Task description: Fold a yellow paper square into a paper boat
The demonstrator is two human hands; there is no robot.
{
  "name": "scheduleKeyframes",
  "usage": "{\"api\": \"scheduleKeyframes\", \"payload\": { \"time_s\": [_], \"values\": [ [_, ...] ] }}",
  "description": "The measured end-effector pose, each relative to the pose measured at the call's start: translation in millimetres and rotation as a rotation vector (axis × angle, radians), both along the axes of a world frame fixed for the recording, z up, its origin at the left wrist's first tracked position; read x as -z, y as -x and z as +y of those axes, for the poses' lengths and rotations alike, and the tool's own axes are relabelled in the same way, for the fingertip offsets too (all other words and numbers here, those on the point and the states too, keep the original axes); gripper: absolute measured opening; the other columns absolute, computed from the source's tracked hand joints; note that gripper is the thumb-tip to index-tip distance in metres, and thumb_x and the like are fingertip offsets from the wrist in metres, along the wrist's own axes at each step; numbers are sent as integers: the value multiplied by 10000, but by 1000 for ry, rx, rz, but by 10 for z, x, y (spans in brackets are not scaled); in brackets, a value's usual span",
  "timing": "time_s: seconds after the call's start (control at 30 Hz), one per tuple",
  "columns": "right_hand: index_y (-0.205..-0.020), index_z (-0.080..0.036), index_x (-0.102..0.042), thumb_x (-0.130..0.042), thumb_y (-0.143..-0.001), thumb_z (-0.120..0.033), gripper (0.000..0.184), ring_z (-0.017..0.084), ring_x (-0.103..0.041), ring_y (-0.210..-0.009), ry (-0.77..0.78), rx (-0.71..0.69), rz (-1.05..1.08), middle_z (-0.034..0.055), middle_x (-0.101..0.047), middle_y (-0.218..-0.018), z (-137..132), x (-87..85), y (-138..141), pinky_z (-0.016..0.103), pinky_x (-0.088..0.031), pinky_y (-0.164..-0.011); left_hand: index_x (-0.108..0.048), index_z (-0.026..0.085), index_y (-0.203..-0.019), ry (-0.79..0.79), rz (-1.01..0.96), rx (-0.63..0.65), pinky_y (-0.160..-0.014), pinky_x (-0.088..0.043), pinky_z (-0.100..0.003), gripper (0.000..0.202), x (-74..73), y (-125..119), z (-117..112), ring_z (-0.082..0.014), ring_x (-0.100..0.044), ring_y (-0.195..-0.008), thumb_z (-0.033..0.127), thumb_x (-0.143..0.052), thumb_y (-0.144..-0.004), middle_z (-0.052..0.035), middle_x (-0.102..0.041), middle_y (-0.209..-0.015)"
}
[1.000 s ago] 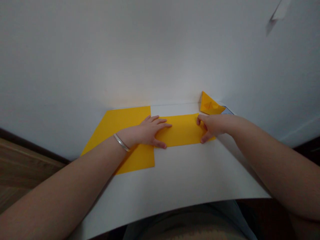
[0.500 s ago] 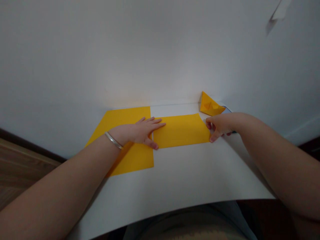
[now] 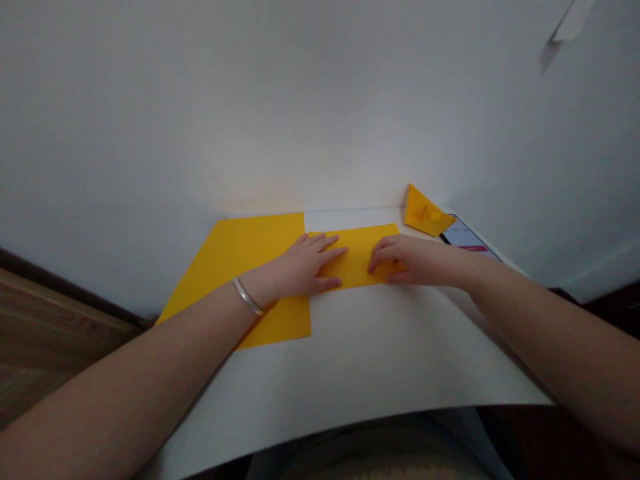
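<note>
A folded yellow paper strip [image 3: 356,248] lies flat on the white table [image 3: 350,353]. My left hand [image 3: 300,270], a silver bangle on its wrist, presses flat on the strip's left end with fingers stretched out. My right hand [image 3: 410,261] rests on the strip's right part, fingers bent and pressing the paper down. A larger yellow sheet [image 3: 245,267] lies to the left, partly under my left wrist.
A small folded yellow paper boat [image 3: 425,215] stands at the back right by the wall. A phone [image 3: 463,237] with a lit screen lies beside it. A white wall rises behind the table; wooden floor shows at the left.
My right hand moved left from the strip's right edge onto the paper. The strip looks shorter now. My left hand shifted slightly right.
</note>
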State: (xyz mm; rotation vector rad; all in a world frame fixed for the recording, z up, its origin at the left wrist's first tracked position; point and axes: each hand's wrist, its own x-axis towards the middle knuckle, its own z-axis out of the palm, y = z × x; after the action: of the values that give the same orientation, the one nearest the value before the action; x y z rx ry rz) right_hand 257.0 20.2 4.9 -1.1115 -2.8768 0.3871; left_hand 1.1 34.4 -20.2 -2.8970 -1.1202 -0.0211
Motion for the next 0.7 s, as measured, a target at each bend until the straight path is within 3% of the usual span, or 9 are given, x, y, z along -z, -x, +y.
{"api": "scheduleKeyframes", "payload": {
  "time_s": [0.1,0.2,0.33,0.7],
  "values": [
    [-980,-212,-715,-516,-814,-90,287,176,-595,-987,-36,-95,101,70,-656,-1086,-88,40,85,318,-448,-921,-486,221,-1347,-55,-123,71,-1083,-323,-469,466,-33,-41,-25,-260,-476,-1256,279,-541,-888,-87,-506,-1391],
    [-992,-224,-715,-504,-844,-115,280,188,-598,-977,-142,-59,161,71,-667,-1078,-161,102,97,336,-469,-887,-630,207,-1157,-36,-220,196,-961,-448,-317,310,-84,-82,-68,-178,-590,-1082,138,-489,-890,-48,-633,-1215],
    [-1032,-235,-703,-487,-883,-179,268,197,-597,-973,-282,-39,169,73,-670,-1066,-216,137,102,339,-480,-831,-669,197,-1030,-34,-242,311,-858,-486,-266,218,-130,-116,-132,-154,-622,-955,239,-476,-939,-45,-682,-1058],
    [-1019,-238,-686,-438,-924,-224,266,197,-595,-949,-366,-24,0,56,-681,-1033,-240,42,218,307,-445,-769,-667,182,-1018,-106,-137,294,-836,-503,-298,216,-176,-136,-146,-179,-621,-960,240,-472,-945,-58,-677,-1066]
  ]
}}
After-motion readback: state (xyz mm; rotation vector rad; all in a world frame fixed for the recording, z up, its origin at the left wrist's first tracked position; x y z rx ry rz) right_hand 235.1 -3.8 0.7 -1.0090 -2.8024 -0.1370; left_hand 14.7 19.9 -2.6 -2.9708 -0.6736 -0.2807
